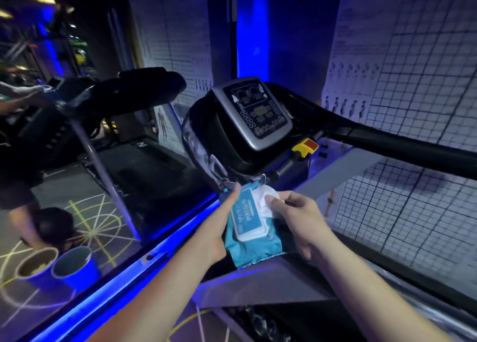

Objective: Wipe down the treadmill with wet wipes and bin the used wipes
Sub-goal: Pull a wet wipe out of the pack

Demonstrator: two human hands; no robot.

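A blue pack of wet wipes with a white flip lid is held in front of the treadmill console. My left hand grips the pack along its left side. My right hand pinches a white wipe sticking out of the pack's top opening. The treadmill's black handrail runs off to the right, and a yellow and red safety key sits below the console.
Two blue bins stand on the floor at the lower left, beside a mirror showing another treadmill. A blue light strip runs along the floor edge. Gridded posters cover the wall on the right.
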